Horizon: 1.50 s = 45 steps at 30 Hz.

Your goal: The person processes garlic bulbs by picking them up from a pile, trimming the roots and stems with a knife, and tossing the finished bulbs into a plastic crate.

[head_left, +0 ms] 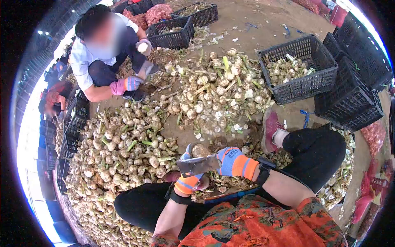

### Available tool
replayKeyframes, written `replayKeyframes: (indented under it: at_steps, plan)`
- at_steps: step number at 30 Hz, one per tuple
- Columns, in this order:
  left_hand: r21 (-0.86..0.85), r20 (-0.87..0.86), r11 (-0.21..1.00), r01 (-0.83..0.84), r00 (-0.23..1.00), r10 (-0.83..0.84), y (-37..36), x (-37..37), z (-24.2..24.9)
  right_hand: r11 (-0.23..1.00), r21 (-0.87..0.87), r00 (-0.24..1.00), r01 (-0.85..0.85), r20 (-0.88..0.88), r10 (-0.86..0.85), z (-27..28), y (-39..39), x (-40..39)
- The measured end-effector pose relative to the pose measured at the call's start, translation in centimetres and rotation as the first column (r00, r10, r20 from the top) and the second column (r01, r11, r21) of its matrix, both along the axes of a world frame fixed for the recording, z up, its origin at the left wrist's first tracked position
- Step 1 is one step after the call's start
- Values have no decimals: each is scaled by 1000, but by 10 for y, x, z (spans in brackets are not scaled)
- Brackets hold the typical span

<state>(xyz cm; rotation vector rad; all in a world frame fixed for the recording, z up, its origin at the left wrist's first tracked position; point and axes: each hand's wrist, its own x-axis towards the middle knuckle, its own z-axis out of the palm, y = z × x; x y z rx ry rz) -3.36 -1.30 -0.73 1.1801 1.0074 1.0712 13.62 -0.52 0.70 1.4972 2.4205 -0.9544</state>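
My right hand [233,161], in a blue and orange glove, is closed round the handle of a broad-bladed knife [198,166]. The blade points left and crosses in front of my left hand [188,180], gloved alike. Gripped in the left hand is a garlic bulb [200,150], showing just above the blade; the blade hides part of that hand. Left of my hands spreads a large heap of garlic with stems [123,152]. Beyond them lies another garlic pile [218,86], and dry trimmings cover the ground beneath.
A co-worker [103,53] squats at upper left with a knife [144,71] and a garlic bulb [142,47]. At upper right stands a black crate [304,88] holding trimmed garlic. Stacked crates [349,99] are beside it. More crates [172,39] and mesh sacks [159,13] stand behind.
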Motion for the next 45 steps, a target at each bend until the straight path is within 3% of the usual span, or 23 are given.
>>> replayKeyframes:
  at_steps: [5,7,9,11,12,13,15,17,20,24,26,27,30,31,32,35,36,37,38,39,41,43,45]
  plan:
    - [-334,276,943,7,957,91,6,1,8,990,138,998,3,-69,7,-10,-4,-1]
    - [288,-616,956,60,776,137,5,-5,10,950,118,953,289,-128,-274,-99,-7,15]
    - [229,-354,970,-78,922,158,5,-4,27,855,-63,854,515,-56,-518,-73,30,57]
    - [-146,65,954,-263,959,275,20,-10,11,695,125,698,708,-269,-664,-88,37,69]
    - [68,-220,982,-176,957,187,24,-15,12,682,60,636,729,-429,-641,-67,32,58]
    - [-72,44,986,-152,987,155,34,-21,-11,675,-5,548,738,-580,-603,-49,30,48]
    - [-230,245,931,-283,909,337,34,-12,-1,713,134,514,689,-783,-350,-49,17,33]
    - [-440,665,897,-42,656,357,36,-17,-1,864,-410,229,291,-847,-479,-30,7,20]
    - [-598,727,802,-2,420,543,31,-5,20,826,-549,254,125,-787,-562,-15,-5,11]
    - [-567,782,822,48,345,519,26,4,23,958,-272,149,91,-948,-283,-42,-7,4]
    - [-511,796,859,24,390,463,14,12,45,493,-848,647,192,-268,-713,-108,9,21]
    - [-432,813,902,7,436,386,22,13,53,521,-833,649,185,-294,-702,-118,26,29]
    - [-6,818,916,-400,525,235,49,-78,67,551,-818,191,168,-522,-832,-83,13,44]
    - [14,987,935,-355,157,44,57,-102,86,561,-808,6,178,-569,-822,-64,13,51]
    - [-2,1000,913,-408,8,5,67,-130,78,569,-799,-175,192,-599,-781,-45,14,55]
    - [-210,718,793,-572,460,522,143,-169,-47,705,-686,-365,177,-711,-601,-18,21,54]
    - [-113,534,896,-430,734,420,146,-126,-71,705,-686,-368,179,-711,-599,-14,20,54]
    - [-346,300,788,-509,736,607,166,-92,-105,781,-590,-237,202,-804,-546,-8,18,55]
    - [69,-214,962,-265,938,274,170,-85,-161,852,-480,-98,208,-877,-471,-2,19,54]
    - [-507,305,844,-177,879,367,184,-54,-163,856,-473,-96,208,-881,-463,6,22,54]
    - [-679,231,716,-163,878,419,222,-34,-249,343,-938,-312,57,-343,-886,14,28,55]
    - [-554,462,828,88,860,218,250,-50,-363,387,-915,-383,118,-401,-832,-13,24,57]
    - [-650,559,758,52,709,431,258,-36,-363,416,-891,-453,184,-452,-768,-19,31,61]
